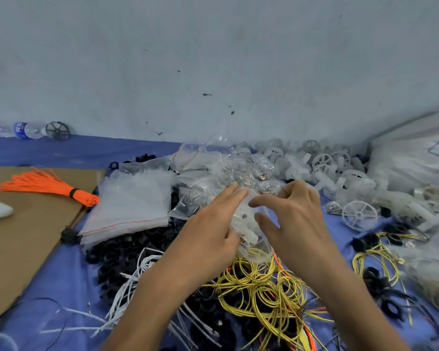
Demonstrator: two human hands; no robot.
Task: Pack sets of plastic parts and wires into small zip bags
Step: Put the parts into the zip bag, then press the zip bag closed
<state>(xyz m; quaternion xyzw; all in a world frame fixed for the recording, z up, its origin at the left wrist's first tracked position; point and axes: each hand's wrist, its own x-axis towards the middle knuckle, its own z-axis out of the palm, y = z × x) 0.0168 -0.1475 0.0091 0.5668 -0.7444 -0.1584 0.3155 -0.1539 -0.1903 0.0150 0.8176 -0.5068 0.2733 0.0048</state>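
We see a blue sheet (61, 153) reaching the wall (213, 59), bearing brown cardboard (23, 236), black rings (117, 252), white plastic wheels (360, 215), white wires (127, 287) and yellow wire coils (259, 292).

Crinkled glossy clear plastic zip bag (251, 224) at centre, thin translucent film bags (129, 206) at 9 o'clock, matt brown cardboard (23, 236) beyond them, smooth yellow-coated wires (259, 287) at 6 o'clock, milky white plastic wheels (360, 215) at 3 o'clock, matt black plastic rings (117, 259) at 7 o'clock
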